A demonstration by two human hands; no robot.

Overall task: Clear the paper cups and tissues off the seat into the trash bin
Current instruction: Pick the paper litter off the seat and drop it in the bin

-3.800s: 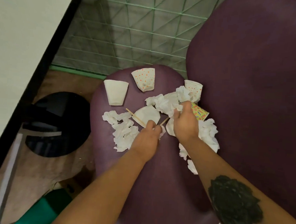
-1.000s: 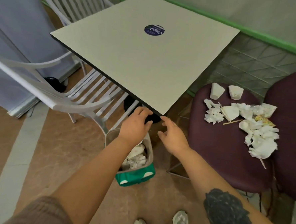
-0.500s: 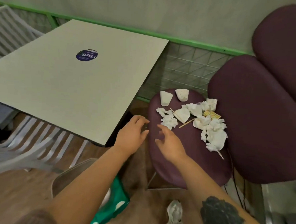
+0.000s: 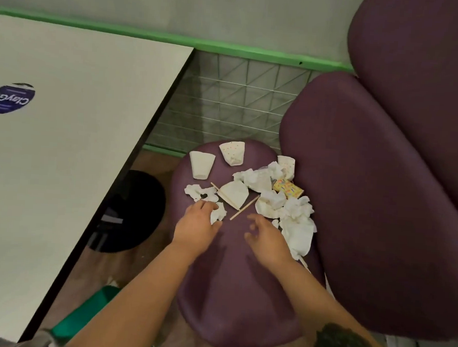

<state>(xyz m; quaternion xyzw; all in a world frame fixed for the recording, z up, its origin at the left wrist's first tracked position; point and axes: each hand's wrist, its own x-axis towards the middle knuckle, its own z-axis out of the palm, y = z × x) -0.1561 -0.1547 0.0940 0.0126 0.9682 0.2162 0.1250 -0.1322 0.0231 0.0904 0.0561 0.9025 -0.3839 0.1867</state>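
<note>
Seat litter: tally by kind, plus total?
Paper cups: 5 (plain white, dotted, dotted at the backrest, flattened white, crushed)
Tissue clumps: roughly 6; they overlap, e.g.
Wooden stir sticks: 2
Yellow printed wrapper: 1
Total: about 14

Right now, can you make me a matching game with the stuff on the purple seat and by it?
Things:
1. plain white cup
2. dotted cup
3. yellow wrapper
4. round sticker

Descriptions:
A. blue, on the table
B. colourful, among the tissues on the right
C. far left of the seat
D. at the seat's far edge

Pairs: 1-C, 2-D, 3-B, 4-A
</note>
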